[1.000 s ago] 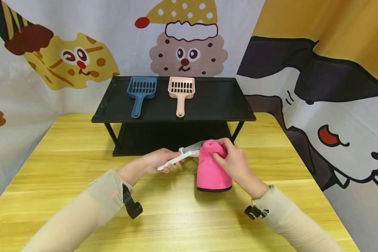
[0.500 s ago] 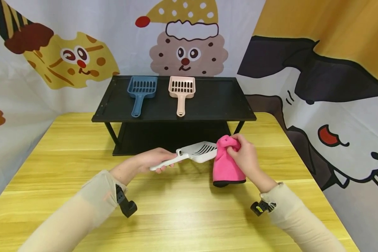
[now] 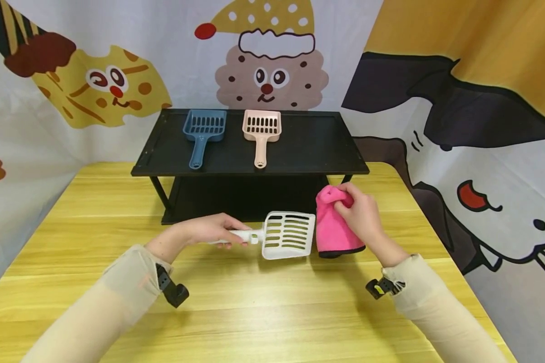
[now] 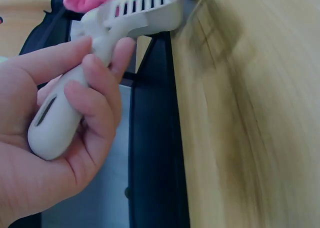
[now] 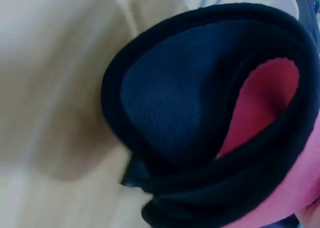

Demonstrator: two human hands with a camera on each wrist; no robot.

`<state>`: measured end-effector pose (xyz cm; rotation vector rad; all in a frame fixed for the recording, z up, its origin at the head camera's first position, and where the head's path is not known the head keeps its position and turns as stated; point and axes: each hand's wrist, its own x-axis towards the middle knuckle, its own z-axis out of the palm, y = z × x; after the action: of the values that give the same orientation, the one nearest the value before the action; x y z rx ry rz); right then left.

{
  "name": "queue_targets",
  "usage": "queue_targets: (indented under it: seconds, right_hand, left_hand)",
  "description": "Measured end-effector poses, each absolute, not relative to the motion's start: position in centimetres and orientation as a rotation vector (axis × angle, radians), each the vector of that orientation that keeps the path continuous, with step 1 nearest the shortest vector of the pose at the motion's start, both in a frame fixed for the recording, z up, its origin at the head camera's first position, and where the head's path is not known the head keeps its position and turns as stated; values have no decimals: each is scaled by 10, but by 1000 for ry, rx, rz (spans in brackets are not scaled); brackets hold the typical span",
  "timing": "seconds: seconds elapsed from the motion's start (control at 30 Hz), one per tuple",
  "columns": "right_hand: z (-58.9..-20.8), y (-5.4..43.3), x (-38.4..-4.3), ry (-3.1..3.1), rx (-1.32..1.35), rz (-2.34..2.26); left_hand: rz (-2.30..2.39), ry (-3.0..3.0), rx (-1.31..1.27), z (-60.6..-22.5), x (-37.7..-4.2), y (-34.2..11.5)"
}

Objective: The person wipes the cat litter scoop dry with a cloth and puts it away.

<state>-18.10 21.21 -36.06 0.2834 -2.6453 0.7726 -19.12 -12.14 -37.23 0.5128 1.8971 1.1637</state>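
Note:
My left hand (image 3: 211, 229) grips the handle of a white slotted litter scoop (image 3: 288, 256), which is held above the table with its slotted face toward the head camera. In the left wrist view, fingers curl round the scoop's handle (image 4: 57, 120). The right hand (image 3: 362, 209) pinches the bunched top of a pink cloth (image 3: 336, 229) with a black border. This cloth hangs just right of the scoop's front edge; whether they touch I cannot tell. The right wrist view looks up at the cloth's folded black rim (image 5: 112, 93) and dark underside.
Behind the hands stands a black two-tier rack (image 3: 313, 146) on the wooden table (image 3: 254, 317). On its upper tier lie a blue slotted scoop (image 3: 198, 151) and a pale pink one (image 3: 261, 151). A printed cartoon curtain (image 3: 181, 40) hangs behind.
The right hand has drawn the pink cloth off the scoop, to the right and slightly up. The left hand has shifted left and turned the scoop, so its slotted face now shows.

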Motion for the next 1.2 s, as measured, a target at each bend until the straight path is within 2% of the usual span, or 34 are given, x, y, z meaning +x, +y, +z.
queue_targets:
  seconds: [0.17, 0.37, 0.63, 0.8, 1.07, 1.2]
  right_hand:
    - [-346, 192, -182, -2597, 581, 505]
    - [-345, 169, -178, -2553, 989, 257]
    - [-350, 172, -178, -2608, 1187, 235]
    - [-350, 186, -180, -2692, 1185, 297]
    - [-350, 204, -193, -2942, 786, 771]
    - [-345, 197, -199, -2996, 725, 1055]
  left_hand:
    - [1051, 1928, 649, -367, -189, -117]
    - [1048, 1925, 643, -364, -187, -110]
    - [1070, 1929, 610, -365, -188, -112]
    - [1087, 1919, 609, -367, -188, -119]
    - [1100, 1864, 718, -361, -190, -128]
    - [1090, 1811, 826, -355, -192, -119]
